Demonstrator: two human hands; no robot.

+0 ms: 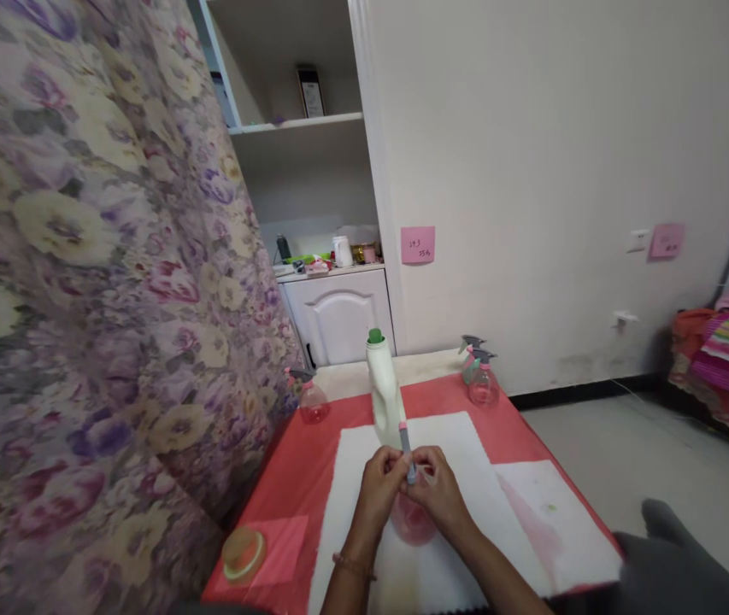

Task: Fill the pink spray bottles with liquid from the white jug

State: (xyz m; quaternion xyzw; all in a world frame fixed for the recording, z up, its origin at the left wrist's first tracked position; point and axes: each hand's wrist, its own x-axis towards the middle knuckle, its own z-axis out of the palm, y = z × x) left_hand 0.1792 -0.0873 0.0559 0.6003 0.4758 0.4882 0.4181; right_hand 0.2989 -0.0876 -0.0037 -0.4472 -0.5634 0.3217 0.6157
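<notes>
A clear pink spray bottle [414, 523] stands on the white sheet, close in front of me, its lower part showing beneath my hands. Its grey spray head [405, 439] has a pink nozzle tip that points away from me. My left hand [382, 483] pinches the head from the left, fingers closed around its base. From the other side, my right hand [439, 491] is closed at the same neck area. The fingers hide most of the collar, so I cannot tell how firmly it sits. Just beyond is a pale green jug-shaped bottle [385, 384] with a green cap, standing upright.
A white sheet [467, 444] covers the middle of the red tablecloth [274, 487]. Other spray bottles stand at back left [314, 403] and back right [484, 387]. A tape roll [243, 553] lies front left. A damp, pink-stained paper [553, 521] is at right; a floral curtain [114, 299] borders the left.
</notes>
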